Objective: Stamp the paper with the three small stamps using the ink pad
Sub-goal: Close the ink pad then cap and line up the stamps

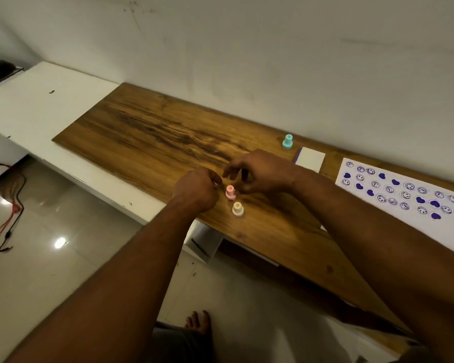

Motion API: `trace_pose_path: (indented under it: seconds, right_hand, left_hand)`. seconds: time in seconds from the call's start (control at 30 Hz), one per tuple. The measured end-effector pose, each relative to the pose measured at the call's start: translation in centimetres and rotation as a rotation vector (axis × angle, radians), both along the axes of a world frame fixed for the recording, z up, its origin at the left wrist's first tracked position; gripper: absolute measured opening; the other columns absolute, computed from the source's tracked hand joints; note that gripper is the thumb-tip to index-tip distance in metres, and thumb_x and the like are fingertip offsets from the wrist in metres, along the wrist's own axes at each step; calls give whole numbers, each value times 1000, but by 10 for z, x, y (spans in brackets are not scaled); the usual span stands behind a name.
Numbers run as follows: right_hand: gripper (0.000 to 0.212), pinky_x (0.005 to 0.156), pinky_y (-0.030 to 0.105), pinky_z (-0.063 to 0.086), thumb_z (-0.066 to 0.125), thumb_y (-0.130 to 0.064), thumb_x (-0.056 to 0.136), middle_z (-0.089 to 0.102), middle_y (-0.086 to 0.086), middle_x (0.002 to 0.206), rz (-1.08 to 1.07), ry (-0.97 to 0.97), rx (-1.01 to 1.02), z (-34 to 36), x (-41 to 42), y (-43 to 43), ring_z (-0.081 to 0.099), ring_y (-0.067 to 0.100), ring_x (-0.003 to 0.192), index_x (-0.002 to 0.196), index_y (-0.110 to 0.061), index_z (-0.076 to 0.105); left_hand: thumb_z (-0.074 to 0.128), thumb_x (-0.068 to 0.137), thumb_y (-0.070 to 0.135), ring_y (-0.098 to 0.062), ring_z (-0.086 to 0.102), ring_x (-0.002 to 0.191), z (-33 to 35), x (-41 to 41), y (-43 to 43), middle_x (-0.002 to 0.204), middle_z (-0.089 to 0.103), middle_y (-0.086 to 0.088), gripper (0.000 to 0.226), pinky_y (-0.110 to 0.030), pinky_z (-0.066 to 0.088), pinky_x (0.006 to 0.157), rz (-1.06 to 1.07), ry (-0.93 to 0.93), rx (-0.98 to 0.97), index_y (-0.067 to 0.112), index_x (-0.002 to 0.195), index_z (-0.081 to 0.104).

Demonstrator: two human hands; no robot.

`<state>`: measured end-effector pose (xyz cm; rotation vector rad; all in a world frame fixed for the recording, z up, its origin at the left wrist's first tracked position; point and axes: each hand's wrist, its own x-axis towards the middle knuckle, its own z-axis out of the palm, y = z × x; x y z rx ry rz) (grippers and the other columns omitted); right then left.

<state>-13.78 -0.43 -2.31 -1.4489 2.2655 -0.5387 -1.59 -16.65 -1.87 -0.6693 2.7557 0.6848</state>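
A pink stamp [230, 192] stands upright on the wooden table [147, 132], with a cream stamp [237, 208] just in front of it. A teal stamp [287, 141] stands farther back, beside the closed white ink pad [309, 159]. The paper [404, 195] lies at the right, covered with several purple hearts and smiley prints. My left hand [197, 189] is curled into a fist just left of the pink stamp. My right hand [260, 174] hovers over the pink stamp with its fingers spread, the thumb close to the stamp's right side; no firm grip shows.
The table stands against a white wall [273, 61]. A white shelf [37, 106] extends to its left. Red and black cables [11, 218] lie on the tiled floor below. My bare foot [198, 323] shows under the table's front edge.
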Motion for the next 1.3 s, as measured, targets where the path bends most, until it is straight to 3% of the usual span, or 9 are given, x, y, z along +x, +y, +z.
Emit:
trace_pose_path:
  seconds: [0.27,0.4,0.5,0.57,0.7,0.87,1.0,1.3]
  right_hand:
    - [27,80,25,55,74,-36,91,68,-15,110,-14,-28,-4,-25,5,-8,62,4,95,118,-35,70]
    - [29,74,25,52,71,-44,92,69,-8,108,-344,200,-74,-31,-10,4,63,10,94,118,-31,72]
    - [25,72,30,54,71,-43,90,75,-2,97,-658,306,-110,-31,-28,26,68,18,87,107,-26,77]
    - [28,74,33,56,68,-47,90,76,1,93,-743,365,-91,-32,-37,40,70,23,87,102,-24,79]
    - [33,67,29,44,65,-52,91,75,3,89,-785,438,-71,-37,-42,50,70,24,84,100,-23,79]
    - [38,71,33,52,66,-54,92,75,6,92,-837,434,-28,-37,-42,52,69,25,84,102,-19,78]
    - [40,72,31,49,65,-51,93,75,7,97,-847,436,-28,-36,-43,54,70,25,88,107,-16,78]
    - [45,74,35,56,70,-57,88,75,5,96,-839,362,-118,-33,-45,58,68,22,85,108,-17,79]
  left_hand:
    - [67,92,14,-19,66,107,-6,-1,-4,116,71,3,35,-42,58,93,14,16,13,32,122,72]
    - [67,91,15,-15,63,112,-8,-2,-5,120,67,7,40,-41,56,96,3,3,26,35,125,71]
    - [66,91,13,-14,63,110,-10,-3,-6,118,68,7,41,-38,56,94,-1,12,22,34,126,71]
    - [66,91,13,-14,63,110,-10,-4,-6,119,68,6,41,-37,56,93,1,11,27,34,126,71]
    - [66,91,13,-16,64,111,-11,-7,-5,121,69,5,41,-40,57,95,11,18,23,34,125,71]
    - [67,92,12,-17,64,110,-13,-9,0,122,69,4,41,-42,57,95,-2,29,9,33,127,71]
    - [66,91,11,-16,64,110,-13,-9,-1,120,70,5,42,-42,57,96,8,30,26,33,127,71]
    - [67,92,15,-15,64,110,-16,-8,-3,119,70,6,39,-41,57,94,13,45,12,35,126,70]
